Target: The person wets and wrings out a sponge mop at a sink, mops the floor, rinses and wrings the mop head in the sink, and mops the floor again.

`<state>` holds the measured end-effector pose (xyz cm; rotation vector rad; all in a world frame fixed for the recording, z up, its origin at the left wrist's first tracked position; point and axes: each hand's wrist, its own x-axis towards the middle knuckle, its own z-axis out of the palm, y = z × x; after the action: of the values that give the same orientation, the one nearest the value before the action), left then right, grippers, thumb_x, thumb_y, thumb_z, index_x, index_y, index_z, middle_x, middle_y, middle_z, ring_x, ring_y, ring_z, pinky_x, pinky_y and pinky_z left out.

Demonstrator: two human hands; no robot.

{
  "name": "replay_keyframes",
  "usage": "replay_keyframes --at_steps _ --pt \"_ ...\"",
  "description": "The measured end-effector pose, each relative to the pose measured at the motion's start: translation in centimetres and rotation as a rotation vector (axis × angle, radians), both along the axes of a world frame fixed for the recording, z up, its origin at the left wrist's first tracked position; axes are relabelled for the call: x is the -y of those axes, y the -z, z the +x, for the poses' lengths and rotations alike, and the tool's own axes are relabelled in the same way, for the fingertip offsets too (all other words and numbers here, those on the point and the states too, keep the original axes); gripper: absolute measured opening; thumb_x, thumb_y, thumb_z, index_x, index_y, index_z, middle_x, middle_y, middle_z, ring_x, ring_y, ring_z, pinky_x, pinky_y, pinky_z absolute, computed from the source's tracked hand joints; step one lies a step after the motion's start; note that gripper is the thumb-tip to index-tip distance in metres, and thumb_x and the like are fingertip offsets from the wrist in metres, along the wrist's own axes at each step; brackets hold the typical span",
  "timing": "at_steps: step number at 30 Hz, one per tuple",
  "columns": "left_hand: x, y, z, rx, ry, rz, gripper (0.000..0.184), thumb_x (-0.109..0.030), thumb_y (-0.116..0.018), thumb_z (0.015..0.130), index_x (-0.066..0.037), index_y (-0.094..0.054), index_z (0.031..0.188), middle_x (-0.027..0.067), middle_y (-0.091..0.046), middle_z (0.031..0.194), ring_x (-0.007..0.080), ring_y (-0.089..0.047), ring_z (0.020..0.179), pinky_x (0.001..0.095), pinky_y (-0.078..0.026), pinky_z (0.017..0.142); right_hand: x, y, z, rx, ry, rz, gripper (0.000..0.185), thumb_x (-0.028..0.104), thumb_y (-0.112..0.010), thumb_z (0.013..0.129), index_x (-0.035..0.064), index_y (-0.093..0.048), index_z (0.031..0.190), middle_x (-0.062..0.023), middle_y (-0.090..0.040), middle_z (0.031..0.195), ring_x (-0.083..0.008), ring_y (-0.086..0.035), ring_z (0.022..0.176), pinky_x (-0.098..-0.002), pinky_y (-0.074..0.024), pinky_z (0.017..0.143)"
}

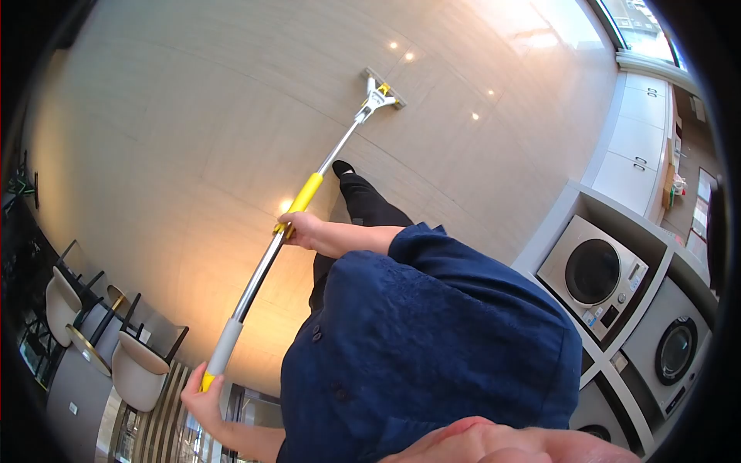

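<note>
A mop with a silver pole (pixel 258 274) crosses the view diagonally, its flat head (pixel 382 91) resting on the tiled floor. My right hand (pixel 299 229) is closed around the pole, just behind the yellow sleeve (pixel 306 193). Near the grey handle's yellow end, my left hand (pixel 202 397) wraps its fingers around the mop. The head has a white and yellow bracket, and a dark shoe (pixel 343 168) stands close to the lower pole.
Glossy beige floor (pixel 193 116) stretches around the mop. Chairs (pixel 139 370) and a round-topped side table (pixel 89 351) stand at lower left. White cabinets (pixel 637 127) and front-loading machines (pixel 593 272) in grey housings line the right side, beneath a window (pixel 641 27).
</note>
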<state>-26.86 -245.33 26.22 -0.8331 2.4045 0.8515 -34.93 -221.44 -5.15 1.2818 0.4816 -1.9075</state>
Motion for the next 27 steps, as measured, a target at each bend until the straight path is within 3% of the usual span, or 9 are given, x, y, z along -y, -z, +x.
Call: replay_keyframes --at_steps 8,12,14,17,18,19,21,24,27 --pt "-17.0 15.0 -9.3 -0.028 0.197 0.486 0.030 -0.010 -0.061 0.069 0.001 -0.054 0.096 0.0058 -0.056 0.071 0.0063 -0.049 0.064 0.0204 -0.040 0.057 -19.8 8.8 -12.3 -0.199 0.059 0.700 0.023 0.018 -0.045 0.079 -0.0030 -0.041 0.088 -0.0136 -0.052 0.065 -0.0266 -0.057 0.057 -0.0375 -0.0487 0.046" --pt "-22.8 16.7 -11.1 -0.029 0.636 0.247 0.042 -0.025 -0.062 0.067 -0.004 -0.050 0.102 0.0140 -0.055 0.064 0.0241 -0.055 0.057 0.0304 -0.042 0.053 -26.1 11.2 -15.0 -0.113 -0.003 0.794 0.032 0.028 -0.039 0.082 -0.0010 -0.037 0.094 -0.0148 -0.052 0.072 -0.0273 -0.057 0.058 -0.0404 -0.0489 0.048" --pt "-20.6 15.9 -9.8 -0.025 0.645 0.181 0.042 -0.027 -0.060 0.068 -0.007 -0.049 0.103 0.0155 -0.055 0.064 0.0310 -0.053 0.059 0.0347 -0.042 0.053 -23.4 10.9 -12.9 -0.069 -0.048 0.659 0.033 0.031 -0.036 0.082 0.0013 -0.036 0.096 -0.0137 -0.051 0.071 -0.0276 -0.057 0.059 -0.0409 -0.0488 0.050" --pt "-10.5 12.2 -5.7 0.155 0.334 0.142 0.034 -0.020 -0.063 0.066 -0.005 -0.055 0.096 0.0110 -0.051 0.060 0.0130 -0.047 0.051 0.0264 -0.039 0.051 -11.6 11.1 -6.1 -0.134 -0.204 0.488 0.030 0.030 -0.035 0.083 0.0013 -0.038 0.092 -0.0143 -0.051 0.071 -0.0267 -0.054 0.055 -0.0404 -0.0477 0.054" --pt "-6.4 9.9 -3.8 0.223 0.289 0.079 0.033 -0.017 -0.064 0.065 -0.002 -0.055 0.093 0.0081 -0.052 0.058 0.0098 -0.046 0.052 0.0262 -0.039 0.051 -6.6 12.3 -2.9 -0.132 -0.186 0.391 0.024 0.022 -0.040 0.079 0.0004 -0.040 0.089 -0.0154 -0.053 0.070 -0.0268 -0.056 0.050 -0.0402 -0.0472 0.041" --pt "-3.0 6.6 -2.0 0.234 0.202 0.018 0.032 -0.018 -0.064 0.065 0.001 -0.056 0.088 0.0041 -0.050 0.056 0.0086 -0.043 0.053 0.0252 -0.038 0.050 -3.0 7.1 -1.5 -0.198 -0.532 0.272 0.028 0.026 -0.040 0.080 0.0013 -0.043 0.091 -0.0142 -0.054 0.074 -0.0262 -0.057 0.055 -0.0400 -0.0485 0.045" --pt "3.0 -0.2 1.1 0.329 0.108 -0.152 0.026 -0.016 -0.065 0.060 0.003 -0.058 0.076 0.0019 -0.048 0.056 0.0080 -0.041 0.054 0.0237 -0.034 0.048 4.6 1.8 2.1 -0.194 -0.520 -0.003 0.031 0.030 -0.043 0.080 0.0030 -0.046 0.095 -0.0115 -0.056 0.081 -0.0242 -0.058 0.063 -0.0390 -0.0495 0.056" --pt "6.8 -7.2 3.7 0.216 0.052 -0.267 0.031 -0.004 -0.063 0.057 0.007 -0.056 0.086 0.0086 -0.056 0.073 0.0132 -0.051 0.066 0.0248 -0.042 0.062 11.5 -4.7 4.4 -0.124 -0.427 -0.073 0.027 0.024 -0.049 0.078 0.0010 -0.045 0.090 -0.0117 -0.055 0.076 -0.0220 -0.058 0.064 -0.0321 -0.0506 0.054" --pt "9.8 -4.0 4.6 0.185 -0.028 -0.100 0.033 -0.003 -0.064 0.055 0.006 -0.056 0.086 0.0056 -0.055 0.068 0.0110 -0.049 0.062 0.0241 -0.041 0.058 12.3 -3.5 4.4 -0.129 -0.472 0.098 0.029 0.024 -0.051 0.077 -0.0003 -0.045 0.090 -0.0119 -0.056 0.074 -0.0217 -0.058 0.057 -0.0298 -0.0502 0.050"
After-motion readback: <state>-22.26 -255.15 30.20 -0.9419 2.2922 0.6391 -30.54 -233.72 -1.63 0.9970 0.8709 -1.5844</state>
